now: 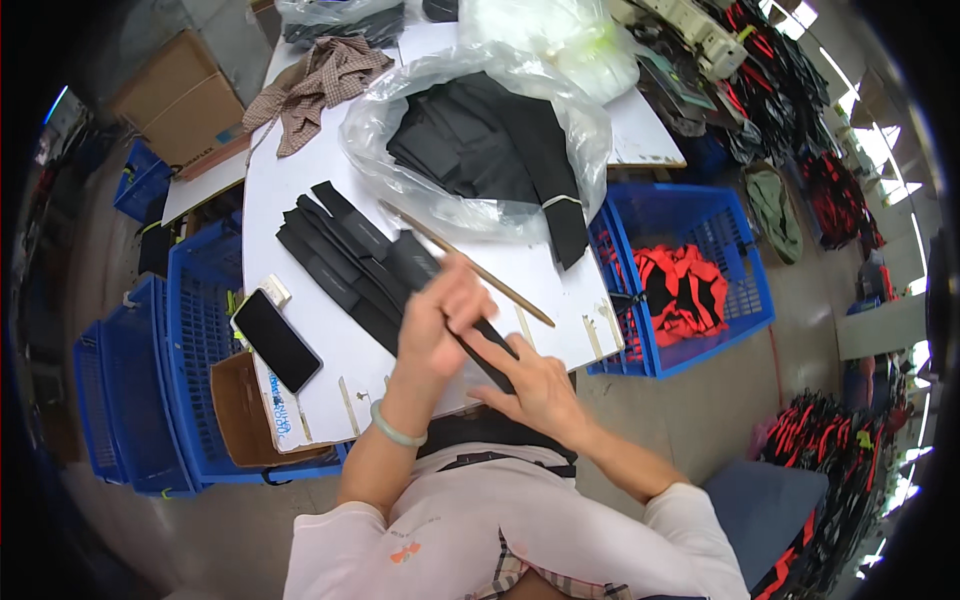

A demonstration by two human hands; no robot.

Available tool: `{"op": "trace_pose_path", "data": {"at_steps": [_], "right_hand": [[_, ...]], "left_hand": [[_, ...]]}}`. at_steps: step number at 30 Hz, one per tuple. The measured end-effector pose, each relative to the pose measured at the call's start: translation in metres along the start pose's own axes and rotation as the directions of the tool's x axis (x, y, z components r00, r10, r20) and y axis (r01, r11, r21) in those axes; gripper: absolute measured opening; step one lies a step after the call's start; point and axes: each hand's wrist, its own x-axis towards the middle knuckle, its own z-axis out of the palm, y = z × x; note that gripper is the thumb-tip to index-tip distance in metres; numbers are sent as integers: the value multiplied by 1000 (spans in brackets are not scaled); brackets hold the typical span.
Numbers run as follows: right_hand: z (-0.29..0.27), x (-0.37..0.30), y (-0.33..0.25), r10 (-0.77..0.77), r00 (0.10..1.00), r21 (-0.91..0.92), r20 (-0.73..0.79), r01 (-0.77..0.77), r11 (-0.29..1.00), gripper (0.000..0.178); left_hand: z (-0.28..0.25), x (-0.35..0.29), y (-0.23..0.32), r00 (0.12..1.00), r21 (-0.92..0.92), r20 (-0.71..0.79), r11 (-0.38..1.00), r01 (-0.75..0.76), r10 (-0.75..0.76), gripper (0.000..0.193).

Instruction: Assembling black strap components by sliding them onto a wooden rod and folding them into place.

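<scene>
A black fabric strip (411, 262) runs slantwise through both my hands at the table's near edge. My left hand (447, 312) is curled at the strip's upper part, its fingers slightly smeared by motion. Lower down, my right hand (540, 392) pinches the strip between thumb and fingers. Just left of them, several flat black strips (335, 262) lie side by side on the white table (290, 215). A thin wooden stick (500, 288) rests right beyond my hands. Farther off, an opened clear plastic bag (375, 150) holds a pile of black strips (470, 135).
A dark-screened phone (277, 340) lies at the left table edge, above an open cardboard box (240, 410). Blue crates (205, 300) stand at left; another blue crate (665, 365) with red and black pieces stands at right. A checked cloth (325, 85) lies at the far left.
</scene>
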Motion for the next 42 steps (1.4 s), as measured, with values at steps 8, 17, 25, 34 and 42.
{"op": "trace_pose_path", "data": {"at_steps": [8,17,25,34,42], "right_hand": [[2,-7,13,-263,925,3,-273,274,962,44],[-79,42,-23,114,992,633,60,-126,764,30],[-46,66,4,383,924,898,-25,-147,414,14],[-15,95,38,445,895,918,3,-179,354,17],[-6,69,58,318,907,780,277,-405,477,14]], "left_hand": [[10,-18,-16,999,218,47,976,-9,-1,17],[26,-37,-21,927,666,181,735,130,-328,26],[4,-45,-44,855,440,106,795,418,-508,32],[-20,-34,-44,802,176,200,826,535,-562,37],[-12,-27,-31,904,339,-134,838,427,-406,34]]}}
